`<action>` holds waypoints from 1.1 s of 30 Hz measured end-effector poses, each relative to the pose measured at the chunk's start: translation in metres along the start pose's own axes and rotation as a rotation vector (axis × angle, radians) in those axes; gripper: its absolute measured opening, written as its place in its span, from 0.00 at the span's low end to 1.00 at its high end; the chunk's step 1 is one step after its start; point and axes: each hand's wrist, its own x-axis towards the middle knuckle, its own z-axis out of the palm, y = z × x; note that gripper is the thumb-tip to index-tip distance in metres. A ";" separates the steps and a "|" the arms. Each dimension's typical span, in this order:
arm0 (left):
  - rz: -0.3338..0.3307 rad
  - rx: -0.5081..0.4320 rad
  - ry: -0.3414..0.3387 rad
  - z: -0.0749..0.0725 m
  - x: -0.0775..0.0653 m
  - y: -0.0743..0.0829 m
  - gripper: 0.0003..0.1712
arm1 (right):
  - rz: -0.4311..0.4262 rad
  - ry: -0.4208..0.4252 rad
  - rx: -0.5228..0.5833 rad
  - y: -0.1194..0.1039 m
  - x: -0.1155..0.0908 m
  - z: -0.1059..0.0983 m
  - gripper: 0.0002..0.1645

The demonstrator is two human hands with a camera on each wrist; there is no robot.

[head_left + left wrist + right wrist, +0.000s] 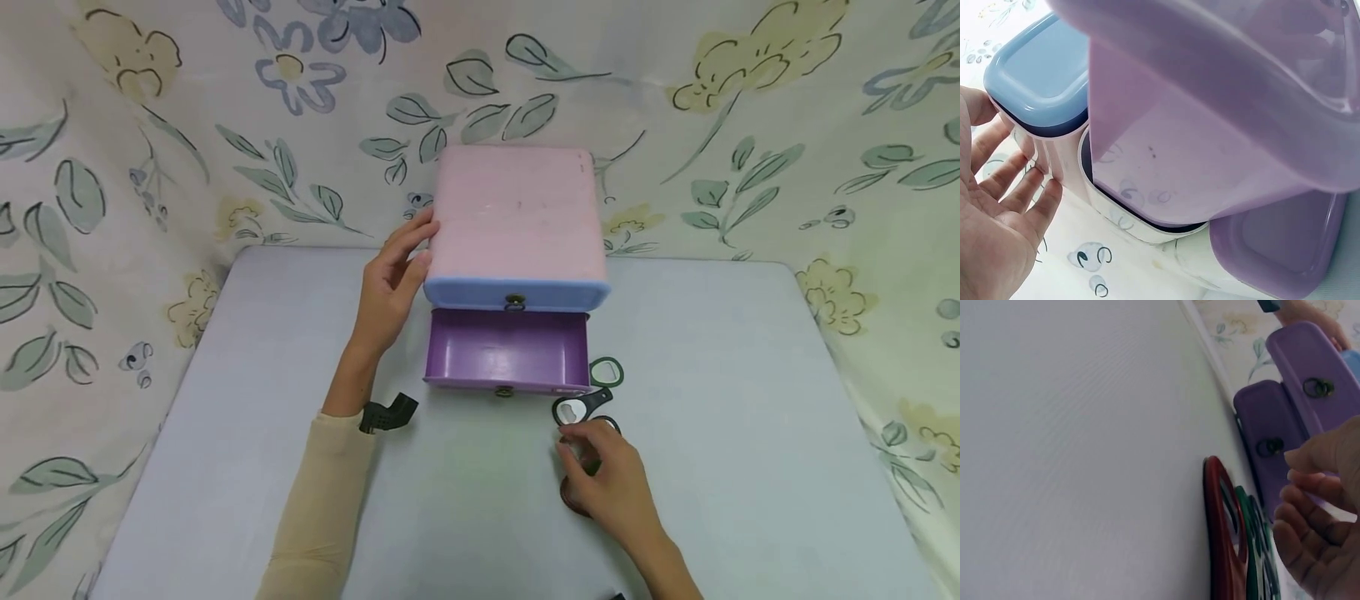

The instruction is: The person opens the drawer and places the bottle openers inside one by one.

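Note:
A small chest of drawers with a pink top (517, 208) has a blue upper drawer (517, 294) pushed in and a purple drawer (508, 346) below it pulled out. My left hand (390, 292) rests its spread fingertips on the chest's left side, as the left wrist view also shows. Over several bottle openers lying right of the drawer hovers my right hand (611, 475), fingers loosely bent, nothing visible between them. A black bottle opener (572, 411) lies beyond the fingertips; behind it is a green one (617, 372). The red bottle opener (1213, 519) is partly hidden by my hand in the head view.
A lower purple drawer (1282, 244) is pushed in under the pulled-out one. The white table (750, 433) spreads around the chest, and a flowered cloth (637, 108) hangs behind it. A black wrist strap (390, 412) sits by my left sleeve.

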 end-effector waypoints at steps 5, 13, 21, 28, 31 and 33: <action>0.013 -0.003 -0.002 0.000 0.000 0.000 0.24 | 0.040 0.001 -0.117 0.003 -0.002 -0.002 0.22; 0.006 -0.001 -0.005 0.000 0.000 0.000 0.24 | 0.114 -0.051 -0.247 0.005 -0.005 -0.004 0.27; 0.004 0.013 -0.001 0.000 -0.001 0.000 0.24 | 0.146 -0.093 -0.340 0.006 -0.005 -0.004 0.30; 0.009 0.007 -0.004 0.000 0.000 -0.001 0.24 | 0.108 -0.094 -0.377 0.007 -0.006 -0.007 0.32; 0.011 0.012 -0.006 0.000 0.000 0.000 0.24 | 0.106 -0.093 -0.377 0.008 -0.006 -0.008 0.31; 0.012 0.012 -0.006 0.000 0.000 0.000 0.24 | 0.107 -0.096 -0.376 0.008 -0.006 -0.009 0.31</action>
